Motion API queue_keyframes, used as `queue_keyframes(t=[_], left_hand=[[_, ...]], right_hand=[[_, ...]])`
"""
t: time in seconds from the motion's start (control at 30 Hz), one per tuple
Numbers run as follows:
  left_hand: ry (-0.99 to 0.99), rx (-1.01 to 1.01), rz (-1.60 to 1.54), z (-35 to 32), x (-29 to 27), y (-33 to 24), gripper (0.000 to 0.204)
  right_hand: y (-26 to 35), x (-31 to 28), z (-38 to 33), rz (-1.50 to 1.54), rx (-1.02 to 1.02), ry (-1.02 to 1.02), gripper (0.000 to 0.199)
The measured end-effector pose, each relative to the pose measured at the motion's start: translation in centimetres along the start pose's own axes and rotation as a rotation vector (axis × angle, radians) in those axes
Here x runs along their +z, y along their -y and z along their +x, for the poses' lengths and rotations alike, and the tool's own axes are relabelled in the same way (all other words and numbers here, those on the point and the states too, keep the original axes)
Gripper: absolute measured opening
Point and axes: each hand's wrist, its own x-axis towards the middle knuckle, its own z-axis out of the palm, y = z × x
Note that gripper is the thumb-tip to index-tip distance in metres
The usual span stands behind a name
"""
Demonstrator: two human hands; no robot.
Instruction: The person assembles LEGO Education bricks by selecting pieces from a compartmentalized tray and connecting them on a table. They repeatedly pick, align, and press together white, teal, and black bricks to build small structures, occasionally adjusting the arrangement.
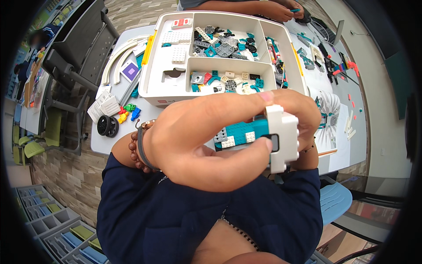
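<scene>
Close to the camera, my left hand point(198, 141) pinches a white toy-brick block point(288, 138) with round studs along its right side. The thumb presses beside a dark rectangular opening in the block, and a finger touches its top. My right hand point(305, 110) curls round the far side of the same block, its fingertips partly hidden. Beyond the left fingers, framed by them, shows a teal studded plate point(239, 132) with white and grey bricks on it. I cannot tell whether this plate joins the block.
A white sorting box point(151, 66) of teal, grey and black bricks stands ahead. Left of it lie black wheels point(107, 126), small coloured bricks point(129, 108) and curved white pieces point(118, 57). An open booklet point(327, 116) lies right. Across the table, another person's hands point(281, 11) hold a teal piece.
</scene>
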Motion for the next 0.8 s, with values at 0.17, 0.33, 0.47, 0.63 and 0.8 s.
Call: queue_keyframes(t=[0.17,0.33,0.47,0.63,0.8], left_hand=[[0.015,0.005,-0.013,0.12,-0.13,0.04,0.027],[0.02,0.022,-0.026,0.2,-0.17,0.15,0.03],[0.017,0.015,-0.017,0.12,-0.17,-0.08,0.03],[0.051,-0.013,-0.025,0.14,-0.5,-0.19,0.029],[0.083,-0.032,-0.028,0.04,-0.77,-0.08,0.027]], right_hand=[[-0.02,0.07,0.02,0.019,0.012,-0.005,0.047],[-0.19,0.03,-0.03,0.03,0.009,-0.002,0.047],[-0.27,-0.08,0.13,0.034,-0.023,0.017,0.047],[0.02,-0.17,0.3,-0.025,-0.046,0.027,0.048],[-0.17,-0.19,-0.01,-0.036,-0.01,0.022,0.048]])
